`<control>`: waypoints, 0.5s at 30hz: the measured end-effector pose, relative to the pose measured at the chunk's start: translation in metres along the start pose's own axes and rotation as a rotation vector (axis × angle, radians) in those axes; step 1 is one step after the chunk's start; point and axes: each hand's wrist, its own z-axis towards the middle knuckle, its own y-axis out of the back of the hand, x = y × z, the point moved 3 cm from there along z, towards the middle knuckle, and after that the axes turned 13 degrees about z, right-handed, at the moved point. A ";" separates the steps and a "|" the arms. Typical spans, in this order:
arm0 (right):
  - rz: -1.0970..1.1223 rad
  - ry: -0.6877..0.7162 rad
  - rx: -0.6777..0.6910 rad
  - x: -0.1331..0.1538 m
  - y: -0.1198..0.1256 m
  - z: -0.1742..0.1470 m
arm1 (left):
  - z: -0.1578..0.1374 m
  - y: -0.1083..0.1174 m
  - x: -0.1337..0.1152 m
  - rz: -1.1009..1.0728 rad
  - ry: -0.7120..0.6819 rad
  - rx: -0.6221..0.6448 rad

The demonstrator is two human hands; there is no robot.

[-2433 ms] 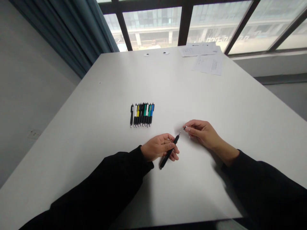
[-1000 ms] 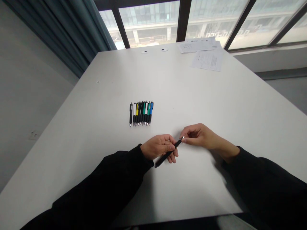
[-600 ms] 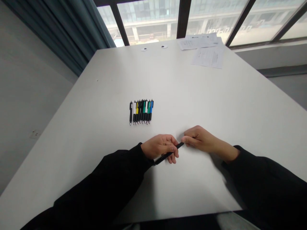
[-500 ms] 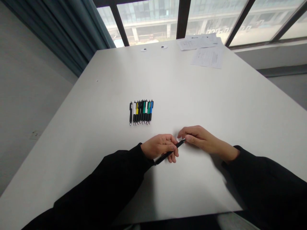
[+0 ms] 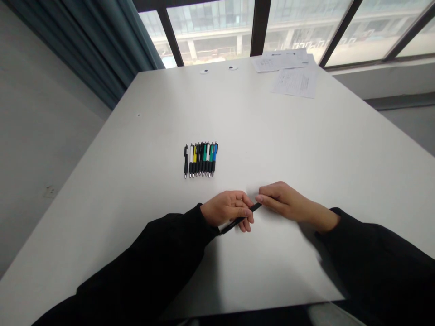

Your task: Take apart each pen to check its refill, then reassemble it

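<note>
My left hand (image 5: 231, 209) is closed around a black pen (image 5: 235, 222), which slants from the left sleeve up toward the right. At the pen's upper right end, my right hand (image 5: 283, 200) pinches the tip between thumb and fingers, so the metal point is hidden. Beyond my left hand lies a row of pens (image 5: 201, 159), side by side, in white, yellow, black, green and blue with black grips. One black pen (image 5: 186, 161) sits slightly apart at the row's left end.
All of this is on a white table (image 5: 152, 136). Printed papers (image 5: 294, 81) lie at its far right corner. Two small white oval pieces (image 5: 204, 71) are near the far edge. A blue-grey curtain (image 5: 88, 40) hangs at the left by the window.
My right hand's fingers have closed over the pen's tip, which was showing before. The left hand and the row of pens stay in place.
</note>
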 end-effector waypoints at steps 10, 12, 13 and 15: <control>0.073 -0.056 0.014 0.003 -0.004 0.002 | 0.000 0.000 0.002 -0.004 0.013 -0.050; 0.066 -0.092 0.025 0.000 -0.006 0.003 | 0.001 -0.001 0.003 0.003 0.016 -0.071; 0.076 -0.111 0.028 -0.001 -0.007 0.003 | 0.001 -0.001 0.003 0.002 0.022 -0.084; 0.110 -0.118 0.025 -0.003 -0.007 0.002 | 0.001 -0.002 0.003 -0.004 0.032 -0.103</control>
